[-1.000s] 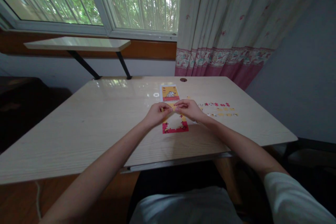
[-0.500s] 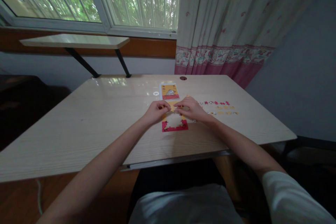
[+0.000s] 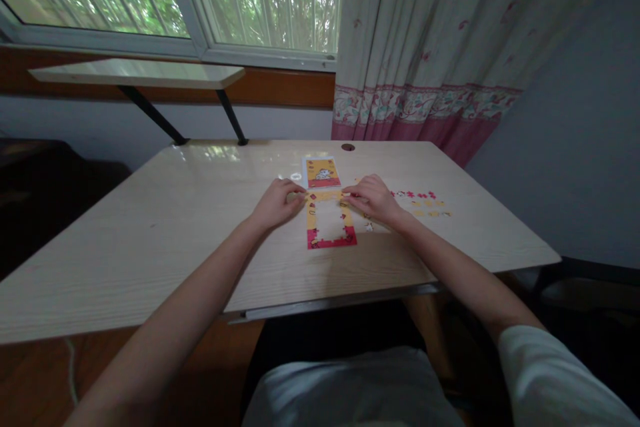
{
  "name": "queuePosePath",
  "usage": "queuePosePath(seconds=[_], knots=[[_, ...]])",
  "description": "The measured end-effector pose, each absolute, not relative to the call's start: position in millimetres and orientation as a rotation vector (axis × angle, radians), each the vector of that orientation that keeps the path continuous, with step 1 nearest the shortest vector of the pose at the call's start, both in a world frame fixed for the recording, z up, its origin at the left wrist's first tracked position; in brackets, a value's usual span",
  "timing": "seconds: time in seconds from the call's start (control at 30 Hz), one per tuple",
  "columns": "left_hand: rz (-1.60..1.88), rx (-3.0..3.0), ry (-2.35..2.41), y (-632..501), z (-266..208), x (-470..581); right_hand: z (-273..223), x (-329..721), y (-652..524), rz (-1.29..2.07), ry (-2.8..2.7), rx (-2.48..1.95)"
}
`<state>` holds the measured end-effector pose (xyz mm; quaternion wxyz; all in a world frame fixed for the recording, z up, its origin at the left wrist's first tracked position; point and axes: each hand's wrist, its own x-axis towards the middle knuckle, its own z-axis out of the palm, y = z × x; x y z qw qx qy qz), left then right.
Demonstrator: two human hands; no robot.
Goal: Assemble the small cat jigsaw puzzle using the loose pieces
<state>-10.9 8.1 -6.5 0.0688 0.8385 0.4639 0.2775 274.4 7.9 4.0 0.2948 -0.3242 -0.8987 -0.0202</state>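
Note:
A jigsaw puzzle border (image 3: 331,243), yellow above and red below, lies flat on the desk with its middle open to the wood. At its upper left corner is my left hand (image 3: 281,203), thumb and fingertips closed against the edge. Opposite, my right hand (image 3: 373,200) has its fingers closed at the upper right edge and covers part of it. Just beyond the puzzle lies a picture card (image 3: 323,173) showing a white animal on yellow and red. Loose red pieces (image 3: 420,195) and yellow pieces (image 3: 427,213) are laid out in rows beyond my right hand.
The pale wooden desk (image 3: 200,227) has its front edge close to my body. A raised shelf (image 3: 140,72) on black supports stands at the back left. A round cable hole (image 3: 348,147) is near the back edge. Behind are a window and a long curtain (image 3: 425,80).
My hands have moved apart from the top middle of the puzzle to its two sides. The yellow top strip and the upper left border now show more fully.

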Motion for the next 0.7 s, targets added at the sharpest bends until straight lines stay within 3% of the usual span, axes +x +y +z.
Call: queuePosePath(seconds=[0.23,0.47,0.7], knots=[[0.745,2.642,1.391,11.9,-15.9,-14.4,-1.4,273.6,21.9,0.005,-2.360,-0.920],[0.682,2.699,1.408,12.3,-19.0,-13.0,-11.2,266.2,47.8,0.270,-2.485,-1.027],[0.653,2.698,1.401,12.2,-18.7,-12.6,-17.4,262.4,52.1,0.241,-2.495,-1.094]])
